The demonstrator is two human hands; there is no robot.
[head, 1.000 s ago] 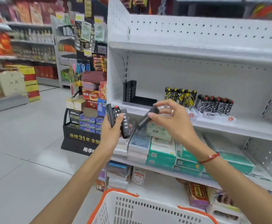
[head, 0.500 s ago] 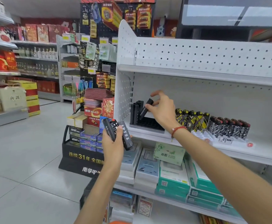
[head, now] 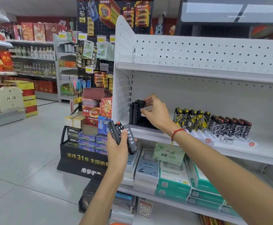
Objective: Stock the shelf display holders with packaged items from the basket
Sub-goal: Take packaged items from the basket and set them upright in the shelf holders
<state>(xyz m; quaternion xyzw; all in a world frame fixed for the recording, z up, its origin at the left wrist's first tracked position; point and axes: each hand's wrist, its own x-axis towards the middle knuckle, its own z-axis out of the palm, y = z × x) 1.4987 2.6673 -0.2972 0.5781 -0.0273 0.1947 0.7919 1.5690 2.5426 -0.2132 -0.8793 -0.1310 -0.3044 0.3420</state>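
Observation:
My left hand (head: 117, 146) grips a small bunch of black lighters (head: 123, 135) with white lettering, held below the middle shelf's left end. My right hand (head: 155, 113) reaches into that shelf and pinches a black lighter (head: 141, 104) upright among the ones standing at the left end of a black display holder (head: 142, 123). The holder's right part has bare slots. Only an orange sliver of the basket (head: 117, 223) shows at the bottom edge.
Yellow-black lighters (head: 191, 118) and black-white lighters (head: 230, 127) stand in a white holder further right on the white shelf (head: 230, 151). Boxed goods fill the lower shelves. A battery display stand (head: 83, 143) sits left of the shelf end; open floor lies further left.
My right hand carried one black lighter from beside my left hand up into the black holder and set it upright against the row there. The view tilted upward, dropping the basket from sight.

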